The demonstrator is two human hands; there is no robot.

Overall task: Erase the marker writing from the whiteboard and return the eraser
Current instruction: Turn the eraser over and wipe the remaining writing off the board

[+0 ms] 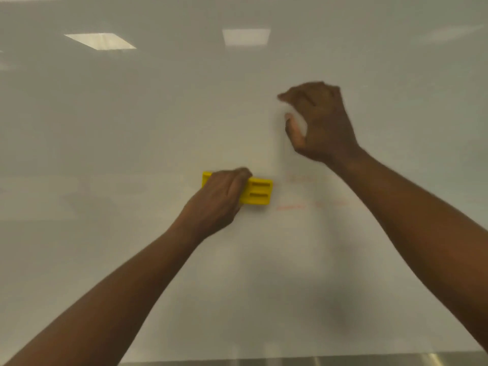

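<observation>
A head-worn camera looks at a white whiteboard (132,154) that fills nearly the whole view. Two bare forearms reach up toward it from the bottom corners.

The left hand (216,199) grips a yellow eraser (260,192) and holds it flat against the board, a little below the middle of the view. Its fingers curl over the eraser's top edge and cover the left half; the right half shows two dark slots, one above the other.

Just right of the eraser, faint red marker writing (290,206) remains as pale streaks in two rough rows, too smeared to read.

The right hand (319,120) is higher and to the right, close to the board. Its fingers are curled in a loose claw and its thumb points up below them, with a narrow gap between; it holds nothing. Whether the fingertips touch the board cannot be told, as the hand is blurred.

The glossy board reflects two ceiling lights (100,40) near the top. A strip of metal tray (343,361) runs along the bottom edge.
</observation>
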